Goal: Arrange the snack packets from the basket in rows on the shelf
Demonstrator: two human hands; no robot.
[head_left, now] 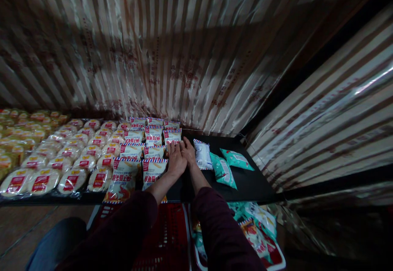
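My left hand (177, 159) rests at the right end of the cream snack bags (153, 136), its fingers stretched forward over a bag that it mostly hides. Right beside it is my right hand (188, 152), touching the left, with its fingers extended toward the same bags. Neither hand shows a firm grip on anything. The bags stand in rows and have red print and striped edges. To the right of my hands, a white bag (202, 155) lies back side up, and two teal bags (222, 170) lie beyond it.
Packs of round, pale flatcakes (72, 179) and yellow packs (18, 134) fill the black shelf (254, 183) on the left. Below it are a red basket (172, 230) and a white-rimmed basket (281, 258) holding teal and other bags. Striped sheeting (184, 58) hangs behind.
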